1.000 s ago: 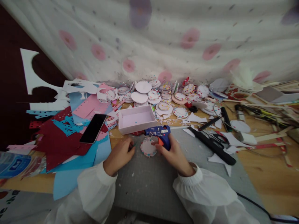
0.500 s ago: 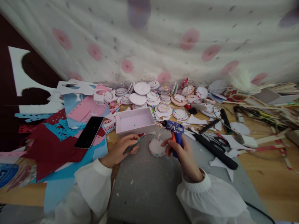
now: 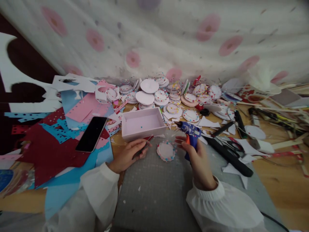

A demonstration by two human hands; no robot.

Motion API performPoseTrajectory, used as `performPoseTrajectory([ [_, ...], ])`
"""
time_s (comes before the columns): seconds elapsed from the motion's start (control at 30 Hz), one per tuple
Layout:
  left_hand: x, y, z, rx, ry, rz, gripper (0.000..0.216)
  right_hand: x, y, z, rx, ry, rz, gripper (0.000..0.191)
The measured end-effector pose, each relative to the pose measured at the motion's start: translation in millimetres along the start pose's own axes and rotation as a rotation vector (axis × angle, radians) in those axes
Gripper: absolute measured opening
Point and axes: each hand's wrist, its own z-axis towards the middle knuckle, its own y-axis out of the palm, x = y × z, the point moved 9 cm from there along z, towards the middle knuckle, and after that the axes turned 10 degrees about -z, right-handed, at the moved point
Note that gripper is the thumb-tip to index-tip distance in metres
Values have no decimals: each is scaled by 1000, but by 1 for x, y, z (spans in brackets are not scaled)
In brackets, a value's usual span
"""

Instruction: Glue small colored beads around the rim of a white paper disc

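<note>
My left hand (image 3: 131,153) is closed around dark tweezers (image 3: 139,150), whose thin tip points up to the right near the box's front. In my right hand (image 3: 195,153) is a blue glue gun (image 3: 193,131) with an orange trigger; its nozzle points to the upper left. Some fingers of that hand are stretched out toward the disc. Between the hands a round white disc (image 3: 166,150) edged with small coloured beads lies flat on the grey cutting mat (image 3: 154,193). Neither hand visibly touches it. An open pale pink box (image 3: 143,124) stands just behind my left hand.
Several beaded discs (image 3: 161,96) are piled along the curtain (image 3: 164,38). Coloured sheets (image 3: 55,151) and a phone (image 3: 91,133) lie at left. To the right are a long black bar (image 3: 229,158), scissors (image 3: 234,146) and paper scraps. The glue gun's cord (image 3: 274,220) trails at lower right.
My right hand has drawn a little to the right, off the beaded disc, with the glue gun in it. The tweezers have turned slightly in my left hand. The whole view has shifted somewhat.
</note>
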Motion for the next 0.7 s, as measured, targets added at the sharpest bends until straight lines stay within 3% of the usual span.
performPoseTrajectory([
  [0.1, -1, -1, 1, -8, 9, -39, 28, 7, 20, -4, -161, 63, -26, 42],
  [0.23, 0, 2, 1, -26, 6, -52, 29, 9, 36, -12, -299, 54, -28, 38],
  [0.3, 1, 4, 0, -35, 1, -36, 31, 6, 32, -12, -274, 25, -29, 36],
  [0.43, 0, 4, 0, -46, -5, 44, 31, -10, 5, -8, -14, -121, -127, 33],
  [0.5, -1, 5, 0, -55, -12, 69, 31, -15, 1, -9, 40, -175, -145, 33],
  [0.6, -2, 5, -1, -50, -19, 83, 29, -8, 14, -12, -49, -139, -134, 37],
  [0.7, 0, 6, -2, -41, -22, 81, 28, 4, 37, -19, -231, -47, -71, 40],
])
